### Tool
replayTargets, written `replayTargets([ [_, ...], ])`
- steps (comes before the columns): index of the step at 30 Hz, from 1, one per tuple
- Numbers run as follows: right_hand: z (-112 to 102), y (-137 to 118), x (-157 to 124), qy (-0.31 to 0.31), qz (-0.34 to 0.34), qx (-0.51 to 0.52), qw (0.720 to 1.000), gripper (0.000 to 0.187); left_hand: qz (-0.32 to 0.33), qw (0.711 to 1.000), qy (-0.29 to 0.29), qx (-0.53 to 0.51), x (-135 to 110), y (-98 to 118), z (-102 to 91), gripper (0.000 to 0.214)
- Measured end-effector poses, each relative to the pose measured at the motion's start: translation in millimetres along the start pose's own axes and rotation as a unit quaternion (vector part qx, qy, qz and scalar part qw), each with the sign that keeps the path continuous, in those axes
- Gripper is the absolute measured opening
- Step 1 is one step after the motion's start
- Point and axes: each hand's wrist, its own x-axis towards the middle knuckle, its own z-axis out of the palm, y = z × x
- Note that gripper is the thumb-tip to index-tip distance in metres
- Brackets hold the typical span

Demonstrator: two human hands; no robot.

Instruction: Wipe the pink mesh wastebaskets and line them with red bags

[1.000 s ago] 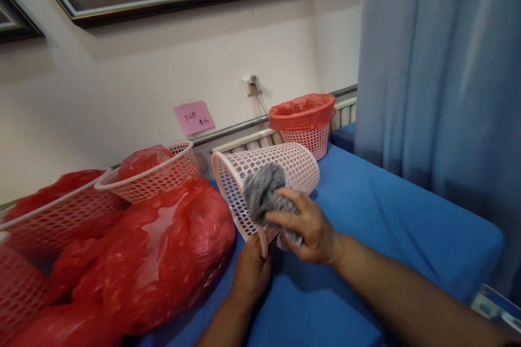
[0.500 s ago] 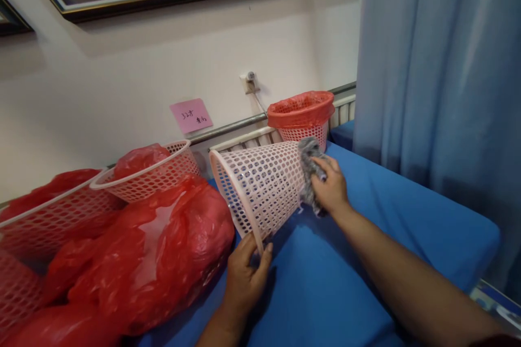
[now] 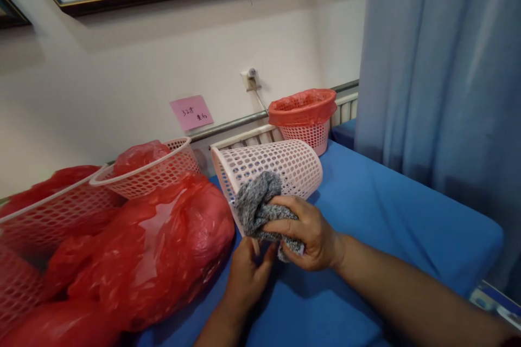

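A pale pink perforated plastic basket [image 3: 285,165] lies on its side on the blue table [image 3: 386,217], its open rim toward me. My right hand [image 3: 307,233] is closed around a grey knitted cloth [image 3: 256,206] and presses it against the basket's side near the rim. My left hand [image 3: 246,274] pinches the lower edge of the basket's rim from below, just under the cloth.
A crumpled heap of red plastic bags [image 3: 154,249] lies left of the basket. Behind it stand tilted pink baskets [image 3: 163,168] with red bags. Another basket lined with a red bag [image 3: 305,116] stands upright at the back. A blue curtain [image 3: 439,65] hangs on the right.
My right hand has drawn the grey cloth from the basket's far bottom end back along its side to the rim. My left hand stays on the rim.
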Motion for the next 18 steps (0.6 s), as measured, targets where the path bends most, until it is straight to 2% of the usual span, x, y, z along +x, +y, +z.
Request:
replayTargets([
  [2, 1.1, 3.2, -1.1, -0.021, -0.003, 0.001, 1.000, 0.044, -0.026, 0.998, 0.032, -0.047, -0.2, 0.5, -1.6, 0.028],
  [4, 2.1, 13.3, -3.5, 0.001, 0.025, -0.021, 0.999, 0.045, -0.040, 0.996, 0.029, -0.080, 0.2, -1.9, -2.7, 0.031],
  [6, -0.5, 32.1, -6.6, 0.076, 0.095, -0.066, 0.990, 0.046, -0.048, 0.994, 0.016, -0.094, 0.5, -6.2, -2.7, 0.033],
  [7, -4.0, 44.9, -8.1, 0.129, 0.146, -0.090, 0.977, 0.045, -0.045, 0.995, 0.010, -0.092, 0.5, -8.5, -2.1, 0.034],
  [8, -8.8, 59.5, -9.5, 0.187, 0.206, -0.106, 0.955, 0.043, -0.035, 0.996, 0.001, -0.083, 0.3, -10.7, -1.2, 0.034],
  [10, -20.3, 89.5, -12.0, 0.284, 0.337, -0.112, 0.890, 0.041, -0.003, 0.998, -0.028, -0.049, -0.2, -14.0, 1.0, 0.033],
  [12, -28.7, 111.6, -13.6, 0.331, 0.435, -0.101, 0.831, 0.042, 0.023, 0.997, -0.068, -0.004, -0.5, -15.9, 3.2, 0.031],
  [13, -30.0, 116.5, -14.1, 0.335, 0.455, -0.101, 0.819, 0.043, 0.029, 0.996, -0.084, 0.017, -0.3, -16.4, 4.0, 0.029],
  [14, -29.0, 116.3, -14.1, 0.328, 0.452, -0.106, 0.823, 0.043, 0.031, 0.995, -0.093, 0.036, 0.2, -16.8, 4.7, 0.028],
  [15, -25.8, 111.1, -13.9, 0.311, 0.427, -0.115, 0.841, 0.043, 0.030, 0.994, -0.097, 0.050, 1.1, -17.0, 5.1, 0.028],
  [18, -10.0, 73.4, -11.3, 0.207, 0.263, -0.116, 0.935, 0.043, 0.030, 0.993, -0.095, 0.057, 4.8, -16.9, 5.6, 0.034],
])
